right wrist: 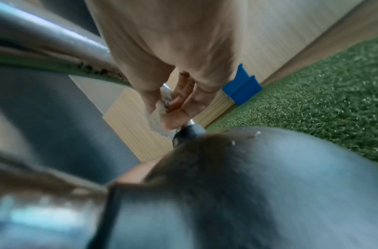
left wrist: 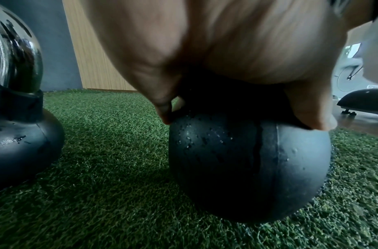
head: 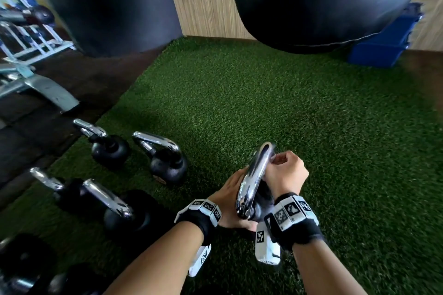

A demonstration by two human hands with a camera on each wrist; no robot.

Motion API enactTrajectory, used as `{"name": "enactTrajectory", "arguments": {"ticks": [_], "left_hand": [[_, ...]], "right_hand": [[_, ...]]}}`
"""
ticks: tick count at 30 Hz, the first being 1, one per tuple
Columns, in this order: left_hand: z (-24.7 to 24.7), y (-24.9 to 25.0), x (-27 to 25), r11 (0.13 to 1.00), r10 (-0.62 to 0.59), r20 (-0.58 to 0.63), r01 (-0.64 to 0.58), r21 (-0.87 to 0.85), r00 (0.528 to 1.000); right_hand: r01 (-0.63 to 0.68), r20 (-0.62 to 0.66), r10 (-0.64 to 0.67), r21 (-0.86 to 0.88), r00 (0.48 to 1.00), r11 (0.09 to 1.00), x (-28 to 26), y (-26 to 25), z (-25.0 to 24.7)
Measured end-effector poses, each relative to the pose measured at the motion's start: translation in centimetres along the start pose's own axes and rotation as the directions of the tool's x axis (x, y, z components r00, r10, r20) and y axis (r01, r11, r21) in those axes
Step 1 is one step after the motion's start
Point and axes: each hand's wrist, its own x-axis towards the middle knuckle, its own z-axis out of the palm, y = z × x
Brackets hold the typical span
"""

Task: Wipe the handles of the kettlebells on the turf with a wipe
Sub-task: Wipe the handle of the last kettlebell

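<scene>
A black kettlebell (head: 262, 208) (left wrist: 247, 168) with a chrome handle (head: 255, 175) (right wrist: 45, 45) stands on the green turf (head: 263, 93) just in front of me. My left hand (head: 230, 199) (left wrist: 237, 116) grips it from the left, thumb and fingers curled over the top of the ball below the handle. My right hand (head: 284, 167) (right wrist: 175, 109) reaches in from the right. It pinches a white wipe (head: 273, 158) (right wrist: 160, 116) round the handle's far leg, just above the black collar (right wrist: 188, 132). Most of the wipe is hidden under the fingers.
Several more chrome-handled kettlebells (head: 165, 160) stand on the turf to my left; the closest (left wrist: 19, 134) is a hand's width away. Two black hanging bags (head: 318, 0), a blue bin (head: 383, 40) and a wooden wall lie ahead. A dumbbell rack (head: 26, 38) stands far left.
</scene>
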Motion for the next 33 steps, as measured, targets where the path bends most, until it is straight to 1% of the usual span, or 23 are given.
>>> {"name": "enactTrajectory", "arguments": {"ticks": [2, 4, 6, 7, 9, 10, 11, 13, 14, 15, 16, 18, 19, 21, 22, 23, 26, 29, 31, 33], "left_hand": [[-0.4, 0.3, -0.3, 0.999, 0.008, -0.04, -0.01, -0.052, 0.999], [-1.3, 0.9, -0.6, 0.99, -0.039, -0.006, 0.038, -0.138, 0.999], [-3.0, 1.3, -1.1, 0.966, -0.08, 0.056, 0.091, -0.241, 0.995], [-3.9, 1.3, -1.5, 0.962, -0.082, 0.095, 0.104, -0.254, 0.992], [-5.7, 1.4, -2.6, 0.977, -0.092, 0.125, 0.113, -0.178, 0.988], [-6.5, 1.5, -3.4, 0.979, -0.117, 0.106, 0.132, -0.154, 0.988], [-7.3, 1.8, -4.0, 0.976, -0.134, 0.064, 0.143, -0.165, 0.989], [-8.1, 2.5, -5.1, 0.969, -0.151, -0.079, 0.132, -0.209, 0.985], [-8.2, 2.9, -5.4, 0.97, -0.161, -0.162, 0.125, -0.21, 0.973], [-8.3, 3.3, -5.6, 0.972, -0.172, -0.232, 0.126, -0.2, 0.957], [-8.3, 3.9, -5.6, 0.974, -0.184, -0.288, 0.136, -0.179, 0.94], [-8.2, 4.7, -5.4, 0.975, -0.213, -0.358, 0.174, -0.138, 0.909], [-8.2, 5.1, -5.2, 0.971, -0.232, -0.368, 0.192, -0.142, 0.9], [-8.2, 5.5, -4.9, 0.967, -0.241, -0.359, 0.191, -0.17, 0.901], [-8.2, 5.5, -4.8, 0.966, -0.237, -0.351, 0.183, -0.181, 0.906], [-8.3, 5.5, -4.7, 0.966, -0.235, -0.338, 0.181, -0.184, 0.911], [-8.6, 5.4, -4.6, 0.973, -0.218, -0.305, 0.181, -0.145, 0.927], [-9.4, 4.8, -4.7, 0.986, -0.154, -0.235, 0.131, -0.107, 0.96], [-10.3, 4.0, -4.8, 0.992, -0.096, -0.175, 0.079, -0.102, 0.98], [-11.3, 3.0, -4.7, 0.997, -0.028, -0.12, 0.02, -0.072, 0.992]], "right_hand": [[-0.029, 0.033, 0.03, -0.028, 0.999, 0.999, -0.4, 0.3, 0.4], [-0.045, 0.039, 0.047, -0.05, 0.998, 0.998, -1.0, 0.5, 0.6], [-0.03, 0.048, 0.033, -0.062, 0.998, 0.998, -1.2, 0.3, 0.6], [-0.028, 0.064, 0.032, -0.062, 0.997, 0.998, -1.2, 0.2, 0.4], [-0.026, 0.107, 0.033, -0.072, 0.994, 0.997, -1.4, 0.4, -0.3], [-0.021, 0.131, 0.031, -0.077, 0.991, 0.997, -1.4, 0.7, -0.9], [0.0, 0.145, 0.011, -0.079, 0.989, 0.997, -1.4, 0.9, -1.7], [0.103, 0.132, -0.092, -0.081, 0.987, 0.991, -1.0, 0.9, -3.5], [0.17, 0.132, -0.157, -0.094, 0.979, 0.981, -0.6, 0.5, -4.5], [0.247, 0.157, -0.228, -0.114, 0.961, 0.962, -0.1, 0.0, -5.4], [0.332, 0.217, -0.298, -0.144, 0.93, 0.932, 0.4, -0.8, -6.1], [0.498, 0.387, -0.399, -0.197, 0.831, 0.845, 1.3, -2.7, -6.9], [0.57, 0.463, -0.43, -0.22, 0.775, 0.792, 1.8, -3.7, -7.1], [0.685, 0.603, -0.433, -0.276, 0.67, 0.674, 2.5, -5.3, -7.0], [0.72, 0.659, -0.413, -0.291, 0.628, 0.63, 2.9, -5.8, -6.9], [0.739, 0.694, -0.397, -0.294, 0.601, 0.606, 3.2, -6.2, -6.8], [0.763, 0.724, -0.398, -0.272, 0.564, 0.586, 3.5, -6.7, -6.8], [0.778, 0.734, -0.41, -0.252, 0.541, 0.575, 3.3, -6.6, -7.0], [0.777, 0.72, -0.417, -0.269, 0.555, 0.569, 3.0, -6.5, -7.5], [0.758, 0.695, -0.417, -0.288, 0.586, 0.585, 2.6, -6.1, -8.1]]}}
